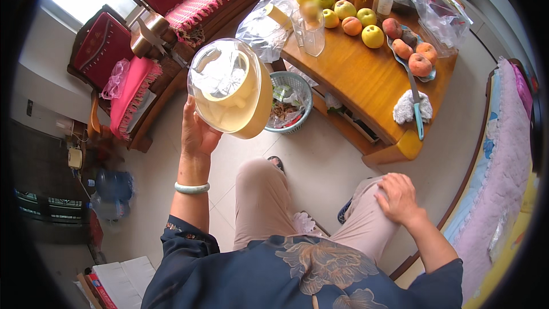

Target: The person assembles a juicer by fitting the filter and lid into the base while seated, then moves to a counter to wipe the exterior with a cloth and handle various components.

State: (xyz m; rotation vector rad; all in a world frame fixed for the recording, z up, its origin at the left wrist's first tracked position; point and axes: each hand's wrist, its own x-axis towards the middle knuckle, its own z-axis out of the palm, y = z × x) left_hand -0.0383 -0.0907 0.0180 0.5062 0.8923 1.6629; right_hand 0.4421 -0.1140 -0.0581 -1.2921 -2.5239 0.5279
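So the left hand [197,131] is doing all the work here. The forearm reaches out from the near side, pretty much straight away from the body, with a pale bangle [192,188] sitting below the wrist. It's grasping a cream-yellow appliance part [253,106] with a clear domed cover [200,74], held up in the air left of the counter [337,83] and tilted so the covered face points back toward the person. The thumb runs up along the left edge, and the rest of the hand tucks in at the near lower side. Most of the fingers are behind the thing, so I can't really say how they're spread.

Right hand [397,197] is just chilling: draped over the right knee, elbow bent out to the right, fingers loosely curled on the trouser leg [369,217] and not gripping any object.

Beyond the held part there's a basket [300,127] with scraps in it on the floor, beside the counter. Up on the counter, a clear cup [313,43] stands at the left, with apples [373,37] to its right, then peaches [420,64], and a blue-handled knife [419,119] at the near right.
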